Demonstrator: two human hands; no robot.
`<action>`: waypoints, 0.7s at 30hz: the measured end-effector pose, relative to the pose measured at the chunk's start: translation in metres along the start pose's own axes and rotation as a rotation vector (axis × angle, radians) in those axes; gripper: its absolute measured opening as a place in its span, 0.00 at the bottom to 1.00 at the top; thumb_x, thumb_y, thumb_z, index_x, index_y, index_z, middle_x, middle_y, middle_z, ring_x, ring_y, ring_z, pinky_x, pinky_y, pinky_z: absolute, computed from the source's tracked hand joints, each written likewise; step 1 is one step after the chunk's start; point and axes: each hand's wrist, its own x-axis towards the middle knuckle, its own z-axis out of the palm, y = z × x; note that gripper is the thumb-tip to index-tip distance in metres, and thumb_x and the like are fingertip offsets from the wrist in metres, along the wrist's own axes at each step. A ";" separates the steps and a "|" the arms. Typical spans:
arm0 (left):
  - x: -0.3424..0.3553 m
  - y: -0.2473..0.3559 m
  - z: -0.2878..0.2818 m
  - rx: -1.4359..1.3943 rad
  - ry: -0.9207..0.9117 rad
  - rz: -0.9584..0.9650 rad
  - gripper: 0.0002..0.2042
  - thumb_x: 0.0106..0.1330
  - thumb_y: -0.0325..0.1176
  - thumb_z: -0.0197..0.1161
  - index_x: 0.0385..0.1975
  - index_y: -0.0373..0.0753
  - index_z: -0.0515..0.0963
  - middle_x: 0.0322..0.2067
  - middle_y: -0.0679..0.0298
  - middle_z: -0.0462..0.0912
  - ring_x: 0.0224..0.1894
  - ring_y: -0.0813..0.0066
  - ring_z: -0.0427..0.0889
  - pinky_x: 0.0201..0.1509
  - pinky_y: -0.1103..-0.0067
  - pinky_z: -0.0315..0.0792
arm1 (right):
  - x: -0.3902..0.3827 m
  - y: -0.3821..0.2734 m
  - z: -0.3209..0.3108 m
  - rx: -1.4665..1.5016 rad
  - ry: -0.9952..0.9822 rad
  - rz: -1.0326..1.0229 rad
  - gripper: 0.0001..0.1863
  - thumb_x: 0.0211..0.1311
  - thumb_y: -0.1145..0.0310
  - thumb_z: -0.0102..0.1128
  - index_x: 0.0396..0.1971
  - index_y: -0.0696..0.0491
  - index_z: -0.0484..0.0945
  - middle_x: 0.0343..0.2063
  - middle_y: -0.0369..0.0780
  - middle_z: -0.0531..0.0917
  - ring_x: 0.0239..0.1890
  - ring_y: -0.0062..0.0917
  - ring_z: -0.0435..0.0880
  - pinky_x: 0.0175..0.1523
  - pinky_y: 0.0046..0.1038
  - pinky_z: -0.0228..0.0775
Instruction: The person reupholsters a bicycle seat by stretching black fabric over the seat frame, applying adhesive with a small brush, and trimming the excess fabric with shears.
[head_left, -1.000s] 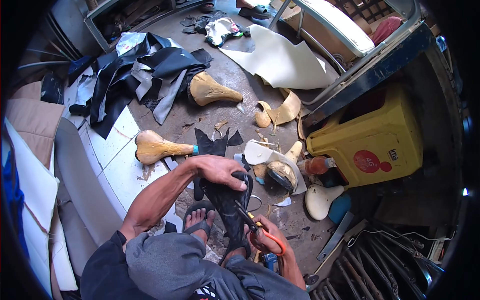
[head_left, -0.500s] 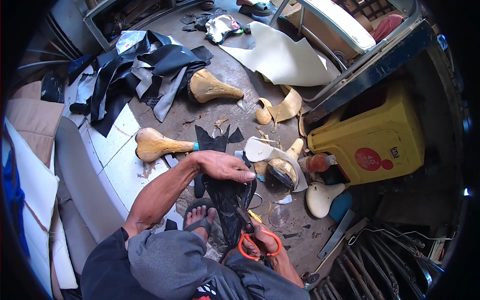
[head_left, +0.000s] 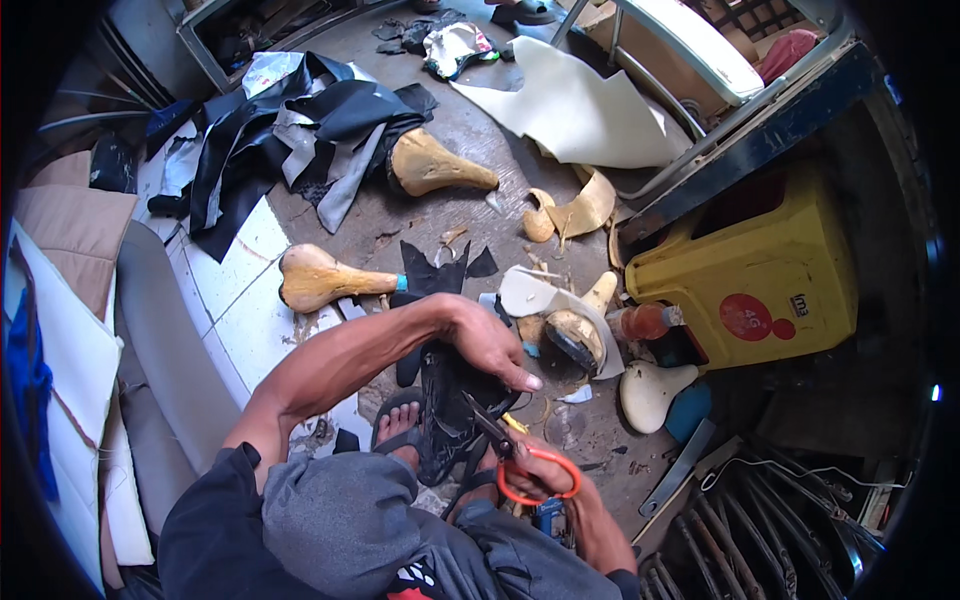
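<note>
My left hand (head_left: 487, 340) is closed on the upper part of a piece of black sheet material (head_left: 446, 405), its thumb stretched along the right side and its other fingers mostly hidden. The sheet hangs down between my sandalled feet. Orange-handled scissors (head_left: 572, 476) are in my right hand (head_left: 538, 470), which is closed round the loops. The dark blades point up and left, slightly parted, with their tips by the right edge of the sheet. Beyond my left forearm lies a yellowish bare bicycle saddle (head_left: 325, 280). Torn black scraps (head_left: 435, 265) are on the floor past my left hand.
A second bare saddle (head_left: 435, 165) lies by heaped black and grey offcuts (head_left: 345, 115). To the right are a yellow plastic stool (head_left: 780, 270), an orange-red bottle (head_left: 640, 322) and a cream saddle (head_left: 652, 395). Dark metal bars (head_left: 745, 530) fill the lower right.
My left hand has shifted slightly right and its thumb now points lower. The scissors have come up a little toward the sheet's right edge. The whole view has shifted slightly.
</note>
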 end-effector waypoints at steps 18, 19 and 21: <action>0.046 -0.034 0.016 -0.066 -0.298 -0.153 0.45 0.73 0.66 0.42 0.56 0.17 0.72 0.53 0.40 0.79 0.56 0.59 0.78 0.60 0.65 0.70 | 0.009 -0.063 0.014 -1.132 0.069 0.166 0.24 0.70 0.46 0.56 0.37 0.55 0.82 0.21 0.43 0.85 0.27 0.34 0.88 0.33 0.37 0.76; 0.034 -0.046 0.019 -0.159 -0.165 -0.186 0.45 0.72 0.67 0.42 0.57 0.19 0.72 0.55 0.39 0.78 0.59 0.58 0.77 0.62 0.65 0.70 | 0.011 -0.064 0.023 -1.131 0.060 0.157 0.24 0.70 0.46 0.56 0.37 0.55 0.82 0.21 0.43 0.85 0.27 0.34 0.88 0.33 0.37 0.76; 0.017 -0.053 0.019 -0.231 -0.046 -0.197 0.45 0.71 0.69 0.43 0.58 0.21 0.72 0.58 0.39 0.76 0.62 0.58 0.75 0.63 0.66 0.69 | 0.002 -0.068 0.058 -1.554 0.344 0.094 0.21 0.68 0.50 0.59 0.40 0.56 0.80 0.20 0.48 0.84 0.28 0.40 0.88 0.31 0.43 0.76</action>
